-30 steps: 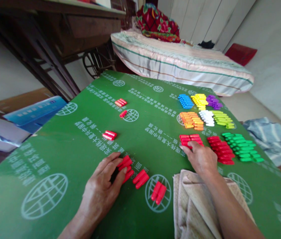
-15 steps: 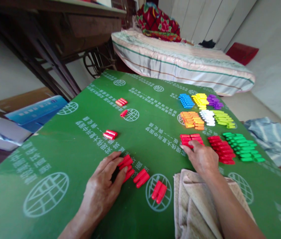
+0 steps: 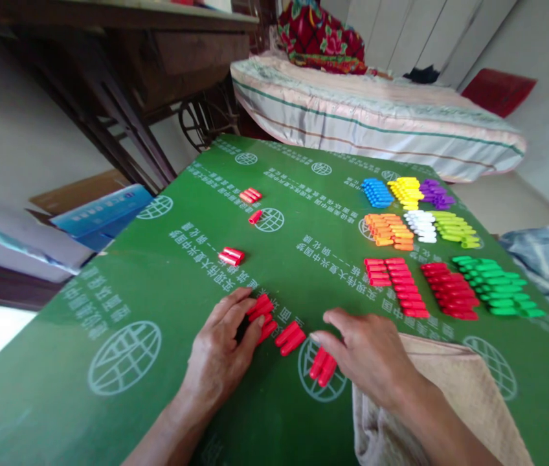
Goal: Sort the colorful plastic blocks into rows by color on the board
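Note:
My left hand [image 3: 223, 346] rests on the green tabletop [image 3: 197, 427], thumb and fingers closed around a cluster of small red plastic tubes [image 3: 261, 307] with rounded ends. Just right of that cluster lies a pair of red tubes [image 3: 290, 338]. My right hand [image 3: 369, 349] hovers beside another red pair [image 3: 323, 367], partly covering it. Its thumb and forefinger are apart with nothing between them. Farther right, red tubes [image 3: 398, 286] lie in two neat columns. Smaller red groups sit farther off: one nearer [image 3: 232, 256], a single tube [image 3: 256, 217] and a far group [image 3: 250, 195].
Sorted piles stand at right: dark red [image 3: 449, 291], green [image 3: 492, 285], orange [image 3: 388, 231], white [image 3: 420, 225], lime [image 3: 455, 228], blue [image 3: 376, 192], yellow [image 3: 405, 192] and purple [image 3: 436, 194]. A beige cloth [image 3: 449, 382] lies under my right forearm. Beyond the table is a bed [image 3: 371, 116].
My right hand has left the red columns and come left and nearer, to the red pair. My left hand stays at its cluster. The whole view has shifted slightly.

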`<state>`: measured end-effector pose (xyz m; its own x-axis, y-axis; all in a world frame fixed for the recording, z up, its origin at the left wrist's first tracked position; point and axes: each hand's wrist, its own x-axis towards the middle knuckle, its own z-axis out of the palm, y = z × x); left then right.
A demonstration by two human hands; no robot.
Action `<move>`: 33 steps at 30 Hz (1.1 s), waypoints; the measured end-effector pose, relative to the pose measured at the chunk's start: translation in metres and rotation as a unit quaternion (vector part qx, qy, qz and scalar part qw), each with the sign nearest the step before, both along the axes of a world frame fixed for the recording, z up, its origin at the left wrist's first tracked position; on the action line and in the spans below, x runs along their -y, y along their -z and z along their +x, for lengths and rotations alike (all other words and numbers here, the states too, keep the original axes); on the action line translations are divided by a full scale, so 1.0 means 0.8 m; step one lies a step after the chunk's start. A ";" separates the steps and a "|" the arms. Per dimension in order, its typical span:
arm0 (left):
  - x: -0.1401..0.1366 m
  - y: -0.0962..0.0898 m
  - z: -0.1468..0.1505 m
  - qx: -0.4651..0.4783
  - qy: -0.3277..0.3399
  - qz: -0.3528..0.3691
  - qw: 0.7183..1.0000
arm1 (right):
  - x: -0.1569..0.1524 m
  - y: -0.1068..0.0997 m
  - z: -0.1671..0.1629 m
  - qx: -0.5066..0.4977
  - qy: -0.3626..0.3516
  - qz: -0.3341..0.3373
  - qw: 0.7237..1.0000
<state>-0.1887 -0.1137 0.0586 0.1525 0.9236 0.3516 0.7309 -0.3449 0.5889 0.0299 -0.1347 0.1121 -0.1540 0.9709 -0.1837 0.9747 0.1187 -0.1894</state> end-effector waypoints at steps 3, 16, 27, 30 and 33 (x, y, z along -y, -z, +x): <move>0.000 0.000 -0.001 0.005 -0.002 0.000 1.000 | 0.002 -0.012 -0.033 0.005 -0.037 -0.014 0.999; -0.006 0.007 -0.005 -0.004 0.013 0.015 1.000 | -0.020 -0.012 -0.035 0.059 -0.120 -0.049 0.990; -0.003 0.010 -0.007 -0.019 0.015 0.021 0.999 | -0.022 0.003 0.065 0.050 0.016 -0.045 0.998; -0.003 0.009 -0.007 -0.018 0.014 0.016 1.000 | -0.011 0.011 0.087 0.001 0.068 -0.029 0.997; -0.004 0.010 -0.007 -0.016 0.013 0.020 1.000 | -0.003 0.016 0.093 0.025 0.127 0.001 0.992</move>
<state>-0.1947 -0.1107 0.0505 0.1884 0.9044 0.3828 0.7399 -0.3870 0.5503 0.1043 -0.1321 0.0992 0.1039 0.9777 -0.1828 0.9814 -0.1306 -0.1410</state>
